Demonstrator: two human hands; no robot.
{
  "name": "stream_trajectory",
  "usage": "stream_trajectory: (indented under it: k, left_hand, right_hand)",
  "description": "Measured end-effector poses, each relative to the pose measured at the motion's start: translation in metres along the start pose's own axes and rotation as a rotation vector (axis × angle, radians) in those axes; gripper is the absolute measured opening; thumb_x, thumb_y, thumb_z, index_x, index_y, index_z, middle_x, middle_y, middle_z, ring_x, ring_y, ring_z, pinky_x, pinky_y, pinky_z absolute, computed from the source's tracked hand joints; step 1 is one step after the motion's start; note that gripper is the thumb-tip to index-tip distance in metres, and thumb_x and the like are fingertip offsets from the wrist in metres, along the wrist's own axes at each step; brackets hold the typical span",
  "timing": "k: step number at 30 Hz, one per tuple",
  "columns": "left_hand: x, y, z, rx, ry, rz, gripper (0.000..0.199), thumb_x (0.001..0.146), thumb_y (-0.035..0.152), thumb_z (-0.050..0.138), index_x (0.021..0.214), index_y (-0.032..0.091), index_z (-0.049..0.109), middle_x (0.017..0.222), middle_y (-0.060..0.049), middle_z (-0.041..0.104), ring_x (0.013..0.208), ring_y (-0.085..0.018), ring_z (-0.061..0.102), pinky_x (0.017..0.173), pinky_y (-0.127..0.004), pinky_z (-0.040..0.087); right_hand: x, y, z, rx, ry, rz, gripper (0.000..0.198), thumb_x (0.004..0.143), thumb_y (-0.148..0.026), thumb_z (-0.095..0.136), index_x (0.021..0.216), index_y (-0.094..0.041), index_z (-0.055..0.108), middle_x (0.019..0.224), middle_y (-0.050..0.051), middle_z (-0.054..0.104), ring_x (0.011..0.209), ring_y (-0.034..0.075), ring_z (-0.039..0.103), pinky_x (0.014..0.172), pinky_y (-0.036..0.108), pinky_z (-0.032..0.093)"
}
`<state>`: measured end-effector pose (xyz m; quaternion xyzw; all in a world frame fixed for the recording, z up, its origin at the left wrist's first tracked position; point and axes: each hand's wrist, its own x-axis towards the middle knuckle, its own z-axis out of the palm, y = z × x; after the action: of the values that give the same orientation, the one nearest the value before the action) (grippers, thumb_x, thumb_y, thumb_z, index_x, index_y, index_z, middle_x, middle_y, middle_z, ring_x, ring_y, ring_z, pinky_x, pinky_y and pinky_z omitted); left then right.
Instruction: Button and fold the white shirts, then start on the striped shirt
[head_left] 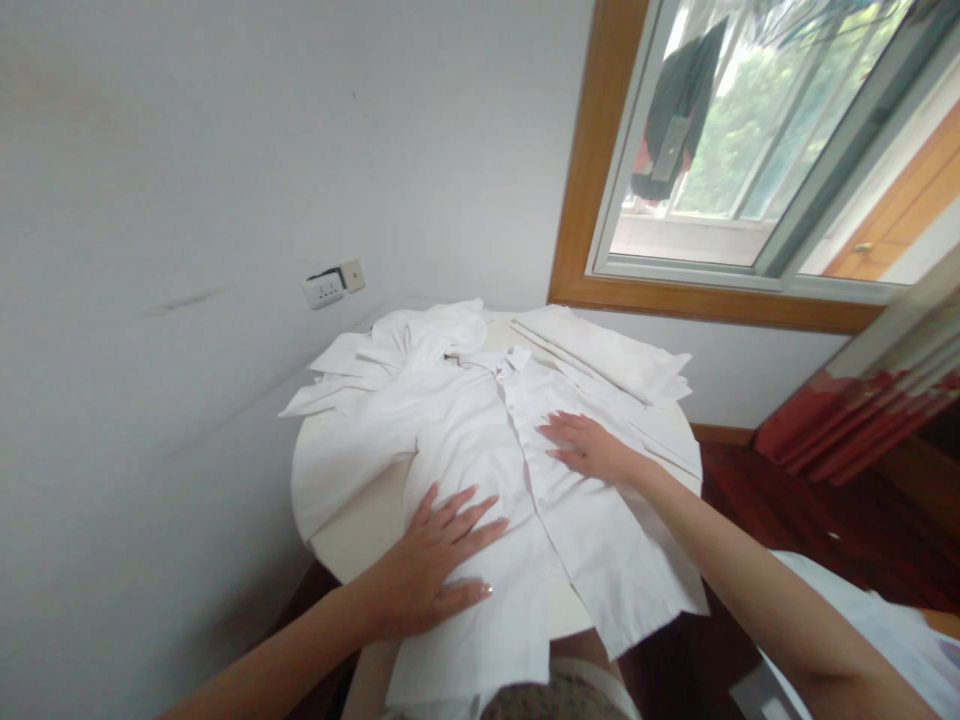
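A white button-up shirt (480,440) lies spread front side up on a round pale table (375,510), its collar toward the wall and its hem hanging over the near edge. My left hand (439,565) rests flat on the lower left front, fingers spread. Higher up, on the right front panel, my right hand (581,445) lies flat with its fingers stretched out. Neither hand grips the cloth. The button placket runs between the two hands.
A crumpled white garment (397,340) sits at the table's back left, and a folded white cloth (600,350) at the back right. Behind are a wall socket (324,291) and a wood-framed window (712,295). White material (847,610) lies low on the right, near a curtain (825,420).
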<state>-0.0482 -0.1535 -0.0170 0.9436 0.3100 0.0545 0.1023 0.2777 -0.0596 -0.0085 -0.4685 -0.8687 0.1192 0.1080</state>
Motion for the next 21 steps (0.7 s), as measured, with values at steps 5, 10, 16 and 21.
stream_trajectory:
  k: [5,10,16,21]
  left_hand:
    - [-0.013,0.002,-0.014,-0.003,0.023,-0.028,0.069,0.09,0.055,0.04,0.149,0.036,0.009,0.149,-0.001,0.037,0.136,-0.027,0.034,0.112,-0.049,0.025]
    - [0.013,-0.023,-0.021,0.008,0.196,-0.182,0.046,0.095,0.042,0.034,0.137,0.027,0.045,0.119,-0.006,0.065,0.105,-0.021,0.062,0.092,-0.036,0.046]
    - [0.097,-0.07,0.001,0.123,0.313,-0.259,0.035,0.092,0.027,0.039,0.116,0.017,0.062,0.123,-0.012,0.061,0.117,-0.024,0.053,0.103,-0.04,0.039]
    - [0.119,-0.08,0.025,0.157,0.254,-0.445,0.048,0.092,0.044,0.038,0.136,0.028,0.046,0.149,-0.008,0.036,0.137,-0.033,0.029,0.107,-0.063,0.021]
  right_hand:
    - [0.003,-0.016,0.026,-0.086,-0.116,0.118,0.086,0.079,-0.075,0.043,0.149,-0.029,0.022,0.156,0.009,0.013,0.143,0.033,0.006,0.109,0.064,0.004]
    - [-0.012,-0.039,0.038,-0.113,-0.086,0.149,0.085,0.081,-0.076,0.036,0.149,-0.029,0.02,0.157,0.009,0.006,0.143,0.034,0.0,0.107,0.066,0.001]
    - [-0.004,-0.048,0.032,-0.126,0.042,0.228,0.06,0.092,-0.063,0.026,0.138,-0.029,0.044,0.15,0.009,0.034,0.139,0.032,0.023,0.107,0.063,0.017]
    - [0.025,-0.025,0.027,-0.185,0.13,0.237,0.048,0.097,-0.045,0.028,0.138,-0.025,0.045,0.148,0.009,0.037,0.138,0.026,0.027,0.11,0.051,0.022]
